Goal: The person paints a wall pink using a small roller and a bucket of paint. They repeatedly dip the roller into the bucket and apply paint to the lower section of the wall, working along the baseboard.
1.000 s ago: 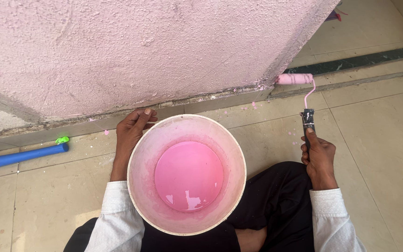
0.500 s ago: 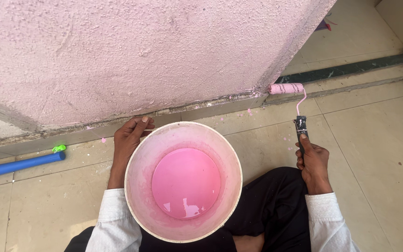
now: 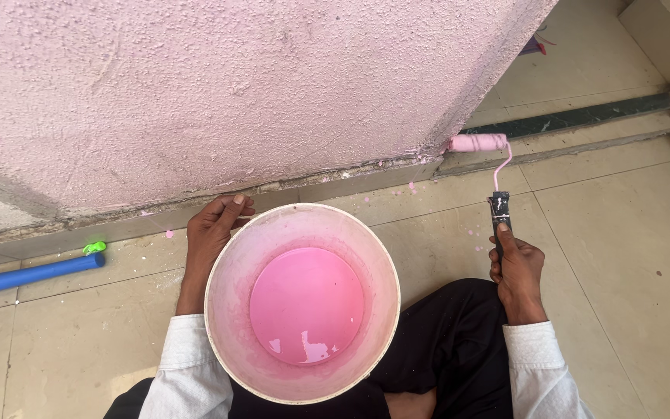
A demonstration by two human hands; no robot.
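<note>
Status: my right hand is closed round the black grip of the roller, thumb laid along the top. Arm is out over the floor tiles. The roller's pink sleeve lies crosswise at the foot of the wall, right at its outer corner, touching or all but touching the skirting ledge there. I can't tell which.

My left hand sits against the far-left side of the bucket, fingers curled loosely toward the wall base. It's touching the bucket, but a real grip on the rim isn't visible, so call that unknown.

The bucket is between my knees, upright, close to the wall base. Pink paint pools in the bottom, with smears up the inside.

My read is that the step in hand is rolling the lowest band of the wall at the corner. The wall face above already looks pink.

Next move calls for:
- keeping the sleeve flat and level on the low edge, with light pressure
- not smearing the tiles, since drips already dot the floor by the ledge
- a steadied bucket if I reload, as it's well apart from the roller

A blue pipe lies along the wall base at far left, clear of both hands.
</note>
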